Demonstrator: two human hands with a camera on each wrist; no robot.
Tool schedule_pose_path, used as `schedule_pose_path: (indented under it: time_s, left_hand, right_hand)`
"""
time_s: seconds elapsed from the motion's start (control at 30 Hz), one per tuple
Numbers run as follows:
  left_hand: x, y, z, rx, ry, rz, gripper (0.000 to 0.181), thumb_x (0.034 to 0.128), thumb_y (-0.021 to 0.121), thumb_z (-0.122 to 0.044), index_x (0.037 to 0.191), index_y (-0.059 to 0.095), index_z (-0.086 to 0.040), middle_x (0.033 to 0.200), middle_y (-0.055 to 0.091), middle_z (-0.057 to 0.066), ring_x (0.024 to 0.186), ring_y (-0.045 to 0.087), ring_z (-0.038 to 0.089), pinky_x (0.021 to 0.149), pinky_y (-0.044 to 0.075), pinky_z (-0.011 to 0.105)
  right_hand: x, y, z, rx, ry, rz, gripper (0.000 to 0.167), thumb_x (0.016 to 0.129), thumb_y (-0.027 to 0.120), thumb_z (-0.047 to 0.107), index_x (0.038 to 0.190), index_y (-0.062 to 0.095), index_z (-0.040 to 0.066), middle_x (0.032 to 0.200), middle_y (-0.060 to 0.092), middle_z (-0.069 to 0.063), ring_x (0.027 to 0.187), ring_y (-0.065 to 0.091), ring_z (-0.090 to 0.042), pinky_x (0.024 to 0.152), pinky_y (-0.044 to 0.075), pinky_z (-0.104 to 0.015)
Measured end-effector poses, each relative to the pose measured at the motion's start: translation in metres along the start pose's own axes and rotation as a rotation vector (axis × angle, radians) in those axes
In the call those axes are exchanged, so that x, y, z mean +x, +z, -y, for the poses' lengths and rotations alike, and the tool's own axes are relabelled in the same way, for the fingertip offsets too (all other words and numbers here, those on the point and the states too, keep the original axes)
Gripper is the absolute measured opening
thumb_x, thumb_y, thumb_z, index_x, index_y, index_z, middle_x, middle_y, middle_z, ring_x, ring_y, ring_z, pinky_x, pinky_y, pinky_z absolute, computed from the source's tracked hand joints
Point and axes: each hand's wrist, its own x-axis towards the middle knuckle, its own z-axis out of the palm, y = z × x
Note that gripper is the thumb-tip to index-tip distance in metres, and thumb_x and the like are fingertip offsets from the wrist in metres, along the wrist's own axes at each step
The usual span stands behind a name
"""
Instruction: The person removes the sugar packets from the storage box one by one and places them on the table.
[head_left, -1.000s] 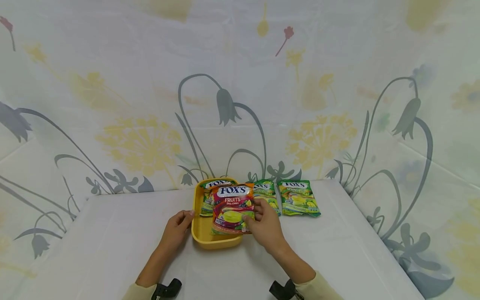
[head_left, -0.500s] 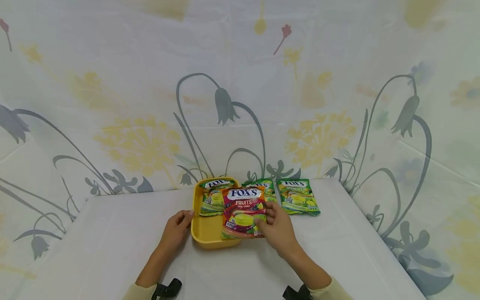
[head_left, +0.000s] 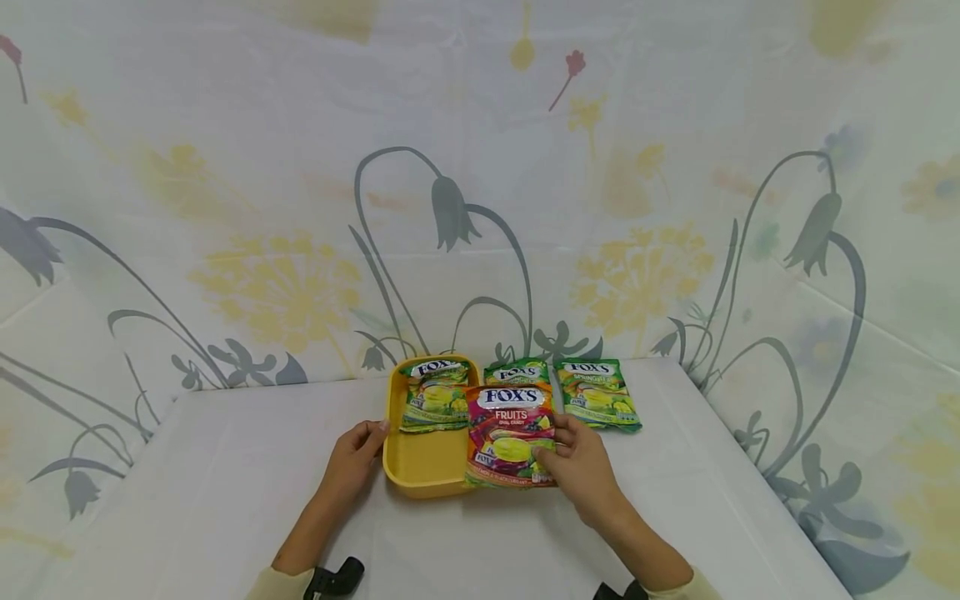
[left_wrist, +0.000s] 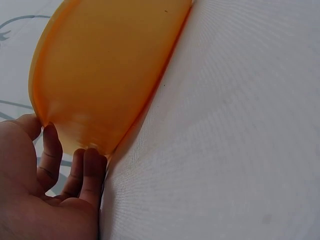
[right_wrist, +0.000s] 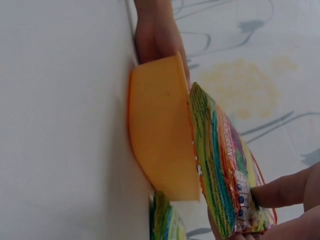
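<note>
A red and orange bag of Fox's fruit candy (head_left: 510, 437) hangs above the table, just right of a yellow tray (head_left: 423, 483). My right hand (head_left: 588, 467) pinches its right edge, thumb on the front. The right wrist view has the candy bag (right_wrist: 225, 165) higher than the table, beside the tray's rim. At the tray's left side, my left hand (head_left: 356, 454) holds the rim, with the thumb at the top edge and the fingertips (left_wrist: 92, 157) against the outer wall. Inside the tray's far half lies a green candy bag (head_left: 435, 400).
Two more green candy bags lie right of the tray: one green bag (head_left: 519, 372) is partly hidden behind the red one, and another green bag (head_left: 597, 396) lies farther right. A floral-patterned backdrop (head_left: 480, 275) rises behind the white table (head_left: 255, 458).
My right hand has carried the red candy bag rightward and slightly nearer, from over the tray to beyond its right side. The left hand and the tray have stayed put.
</note>
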Motion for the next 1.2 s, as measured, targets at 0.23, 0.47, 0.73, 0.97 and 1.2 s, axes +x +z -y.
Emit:
schedule_pose_path:
  time_s: [0.23, 0.47, 0.73, 0.97, 1.2]
  left_hand:
    - [0.002, 0.000, 0.002, -0.005, -0.001, 0.002, 0.045, 0.1108, 0.055, -0.044, 0.116, 0.069, -0.002, 0.124, 0.069, 0.012, 0.107, 0.061, 0.018, 0.092, 0.051, 0.021]
    - [0.000, -0.001, 0.002, -0.012, 0.011, 0.012, 0.045, 0.1108, 0.056, -0.044, 0.116, 0.069, -0.001, 0.125, 0.069, 0.012, 0.106, 0.060, 0.016, 0.092, 0.051, 0.022]
    - [0.002, 0.000, 0.002, -0.011, 0.008, 0.002, 0.045, 0.1105, 0.056, -0.044, 0.115, 0.069, -0.001, 0.123, 0.069, 0.011, 0.106, 0.061, 0.017, 0.091, 0.051, 0.021]
    - [0.002, -0.001, 0.004, 0.000, 0.012, 0.001, 0.045, 0.1112, 0.055, -0.044, 0.117, 0.070, -0.001, 0.123, 0.069, 0.012, 0.105, 0.061, 0.016, 0.092, 0.052, 0.022]
    - [0.002, -0.002, 0.004, -0.012, 0.024, 0.012, 0.046, 0.1116, 0.055, -0.042, 0.119, 0.069, 0.001, 0.124, 0.069, 0.013, 0.104, 0.060, 0.015, 0.089, 0.052, 0.021]
  right_hand:
    - [-0.003, -0.014, -0.003, -0.027, 0.054, -0.039, 0.052, 0.100, 0.066, 0.001, 0.147, 0.045, -0.009, 0.139, 0.062, -0.030, 0.117, 0.070, -0.034, 0.093, 0.062, -0.042]
    - [-0.001, -0.024, -0.010, -0.036, 0.118, -0.062, 0.055, 0.100, 0.063, 0.003, 0.150, 0.043, -0.008, 0.143, 0.060, -0.030, 0.118, 0.068, -0.034, 0.095, 0.062, -0.043]
    - [0.000, -0.028, -0.020, -0.040, 0.141, -0.077, 0.047, 0.098, 0.062, 0.002, 0.142, 0.047, -0.007, 0.135, 0.064, -0.027, 0.111, 0.069, -0.029, 0.090, 0.063, -0.040]
    - [0.001, -0.024, -0.030, -0.059, 0.164, -0.065, 0.042, 0.094, 0.062, 0.000, 0.135, 0.051, -0.008, 0.125, 0.068, -0.025, 0.105, 0.069, -0.026, 0.085, 0.062, -0.036]
    - [0.002, -0.023, -0.037, -0.104, 0.189, -0.045, 0.043, 0.094, 0.062, 0.000, 0.134, 0.051, -0.007, 0.122, 0.069, -0.023, 0.103, 0.067, -0.026, 0.083, 0.059, -0.035]
